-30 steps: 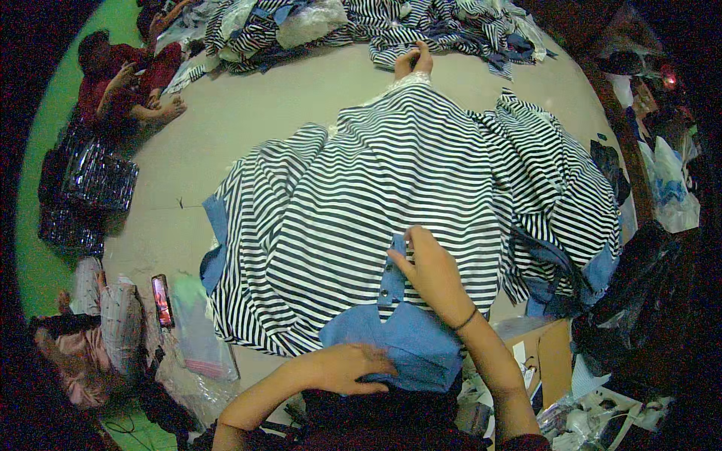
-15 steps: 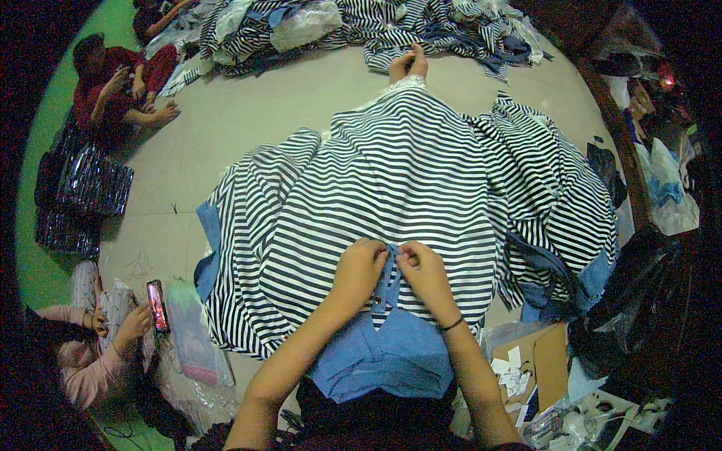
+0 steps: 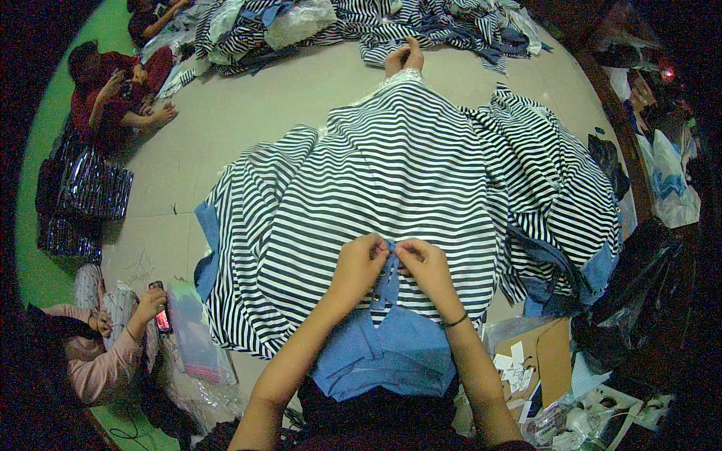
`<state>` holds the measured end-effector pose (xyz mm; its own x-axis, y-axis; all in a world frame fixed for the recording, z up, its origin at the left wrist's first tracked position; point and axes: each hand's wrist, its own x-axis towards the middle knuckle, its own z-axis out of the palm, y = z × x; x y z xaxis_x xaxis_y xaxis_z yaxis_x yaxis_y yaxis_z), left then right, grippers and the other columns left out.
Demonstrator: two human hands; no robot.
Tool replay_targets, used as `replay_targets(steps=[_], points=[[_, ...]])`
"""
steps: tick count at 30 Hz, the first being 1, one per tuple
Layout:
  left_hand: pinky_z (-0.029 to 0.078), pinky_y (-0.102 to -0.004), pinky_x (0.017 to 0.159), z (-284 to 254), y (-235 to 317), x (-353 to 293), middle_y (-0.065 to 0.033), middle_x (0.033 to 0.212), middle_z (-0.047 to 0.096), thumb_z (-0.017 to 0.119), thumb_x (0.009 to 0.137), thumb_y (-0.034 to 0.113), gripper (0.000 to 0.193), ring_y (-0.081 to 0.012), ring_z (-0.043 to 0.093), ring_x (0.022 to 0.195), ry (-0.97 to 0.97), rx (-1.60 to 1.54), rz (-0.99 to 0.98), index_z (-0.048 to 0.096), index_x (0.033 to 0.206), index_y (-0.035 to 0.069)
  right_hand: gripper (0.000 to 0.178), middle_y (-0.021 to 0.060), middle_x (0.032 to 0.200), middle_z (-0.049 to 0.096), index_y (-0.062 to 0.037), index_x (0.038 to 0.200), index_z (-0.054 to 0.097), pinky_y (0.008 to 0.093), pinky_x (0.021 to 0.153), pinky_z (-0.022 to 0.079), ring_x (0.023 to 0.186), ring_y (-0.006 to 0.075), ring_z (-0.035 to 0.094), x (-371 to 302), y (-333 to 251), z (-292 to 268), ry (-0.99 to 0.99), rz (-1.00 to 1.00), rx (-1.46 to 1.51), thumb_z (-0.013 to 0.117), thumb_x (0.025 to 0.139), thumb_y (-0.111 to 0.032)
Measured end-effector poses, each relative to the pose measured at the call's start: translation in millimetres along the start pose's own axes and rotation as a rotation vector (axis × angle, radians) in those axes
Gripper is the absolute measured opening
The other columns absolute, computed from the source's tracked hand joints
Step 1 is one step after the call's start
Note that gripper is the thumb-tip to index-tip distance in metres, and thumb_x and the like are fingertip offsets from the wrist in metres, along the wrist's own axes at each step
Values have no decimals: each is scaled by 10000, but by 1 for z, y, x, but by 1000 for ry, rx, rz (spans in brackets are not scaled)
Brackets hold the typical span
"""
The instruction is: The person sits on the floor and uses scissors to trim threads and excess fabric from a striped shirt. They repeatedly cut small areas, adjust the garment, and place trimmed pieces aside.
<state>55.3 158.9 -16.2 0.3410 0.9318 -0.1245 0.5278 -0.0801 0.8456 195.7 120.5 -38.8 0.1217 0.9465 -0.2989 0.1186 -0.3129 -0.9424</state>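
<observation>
A black-and-white striped shirt [image 3: 398, 173] lies spread over my outstretched legs, its blue denim collar [image 3: 383, 361] nearest my body. Down the shirt's middle runs a short blue button placket [image 3: 385, 286] with small dark buttons. At the upper end of that placket, my left hand [image 3: 362, 263] pinches one edge. Close beside it, my right hand [image 3: 423, 267] also pinches the placket, thumb and forefinger together. The fingertips nearly meet, and what lies between them is partly hidden. Blue cuffs show at the left side of the shirt.
More striped garments with blue trim lie at right [image 3: 549, 195] and in a heap [image 3: 301, 34] at the far side. Black plastic packs [image 3: 94, 188] are stacked at left. Two people sit at far left; a nearer person holds a phone [image 3: 162, 319]. Cardboard [image 3: 553, 364] lies lower right.
My hands stay at the placket, with the fingertips slightly shifted. The person at lower left has turned and tilted the phone.
</observation>
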Motion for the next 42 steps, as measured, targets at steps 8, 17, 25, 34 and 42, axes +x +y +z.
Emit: replay_targets(steps=[8, 17, 25, 34, 42], points=[[457, -267, 561, 3, -3, 0, -120, 680, 606, 549, 742, 50, 120, -173, 585, 592, 20, -107, -62, 593, 831, -17, 167, 73, 729, 605, 17, 834, 592, 208, 553, 502, 654, 121, 598, -1, -3, 7, -201, 84, 213, 552, 803, -142], [477, -298, 603, -10, -2, 3, -171, 761, 612, 464, 766, 7, 166, -227, 614, 657, -39, -125, -140, 601, 847, -38, 126, 63, 692, 557, 5, 837, 547, 204, 480, 450, 574, 87, 530, -5, -9, 7, 80, -95, -161, 586, 756, -83], [467, -332, 698, -1, -6, 4, -161, 806, 611, 498, 688, 38, 223, -278, 596, 751, 26, 195, 37, 616, 874, 8, 209, 123, 705, 532, 12, 827, 536, 304, 594, 443, 604, 235, 522, -1, -4, 12, 56, -207, -377, 613, 706, -141], [452, -380, 626, 11, -3, 5, -165, 758, 583, 554, 684, 23, 57, -320, 565, 701, 73, 287, 85, 568, 728, -10, 186, 84, 647, 572, 30, 850, 573, 242, 509, 452, 534, 123, 540, 1, 4, 4, 20, -64, -103, 597, 708, -88], [444, -336, 556, 1, 1, 6, -156, 641, 586, 590, 674, 40, 87, -270, 584, 598, 21, -5, -55, 589, 738, -19, 167, 78, 678, 601, 34, 855, 598, 209, 487, 457, 538, 102, 559, 4, 8, 4, -35, 82, 338, 592, 751, -96]])
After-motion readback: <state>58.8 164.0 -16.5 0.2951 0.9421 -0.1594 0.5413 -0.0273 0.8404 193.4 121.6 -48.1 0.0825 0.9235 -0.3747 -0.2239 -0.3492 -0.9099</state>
